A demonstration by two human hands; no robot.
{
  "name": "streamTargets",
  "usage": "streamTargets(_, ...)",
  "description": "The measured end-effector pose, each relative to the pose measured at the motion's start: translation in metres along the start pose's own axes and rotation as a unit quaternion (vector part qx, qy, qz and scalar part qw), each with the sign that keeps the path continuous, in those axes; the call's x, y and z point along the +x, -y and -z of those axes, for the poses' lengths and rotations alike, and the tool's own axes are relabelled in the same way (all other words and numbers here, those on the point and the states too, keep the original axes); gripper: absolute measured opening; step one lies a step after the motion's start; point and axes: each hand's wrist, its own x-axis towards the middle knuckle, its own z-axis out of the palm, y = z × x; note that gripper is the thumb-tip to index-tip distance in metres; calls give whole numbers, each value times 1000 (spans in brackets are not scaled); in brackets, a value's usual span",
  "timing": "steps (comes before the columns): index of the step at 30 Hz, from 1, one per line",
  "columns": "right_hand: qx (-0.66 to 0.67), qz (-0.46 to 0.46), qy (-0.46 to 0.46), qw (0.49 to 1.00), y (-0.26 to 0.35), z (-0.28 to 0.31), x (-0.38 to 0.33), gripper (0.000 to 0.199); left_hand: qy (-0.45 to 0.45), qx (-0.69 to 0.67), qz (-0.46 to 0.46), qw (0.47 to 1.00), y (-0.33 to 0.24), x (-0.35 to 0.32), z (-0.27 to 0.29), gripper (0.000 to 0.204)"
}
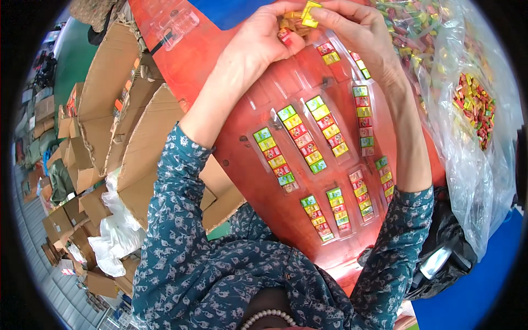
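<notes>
At the far edge of the red table (220, 137), my right hand (357, 33) pinches a small yellow packet (310, 15) between thumb and fingers. Close beside it, my left hand (256, 38) is curled around several small packets (285, 35), red and yellow ones showing; the rest are hidden by the fingers. Below the hands lies a clear plastic tray (286, 82) with bare slots. Nearer to me, more clear trays hold rows of green, yellow and red packets (300, 137). One partly filled row (329, 54) sits just under my right hand.
A large clear plastic bag (440, 110) full of loose packets (476, 110) stands along the right side. Open cardboard boxes (148, 148) border the table on the left. A black bag (451, 258) lies at the lower right, and a clear plastic piece (179, 27) at the far left.
</notes>
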Motion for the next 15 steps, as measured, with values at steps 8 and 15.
streamTargets(8,-162,-139,-121,969,-33,22,-6,29,-98,396,-123,905,-11,-4,-11,16)
streamTargets(15,36,-137,-151,978,-51,21,-6,27,-90,512,-124,845,-2,1,-22,14)
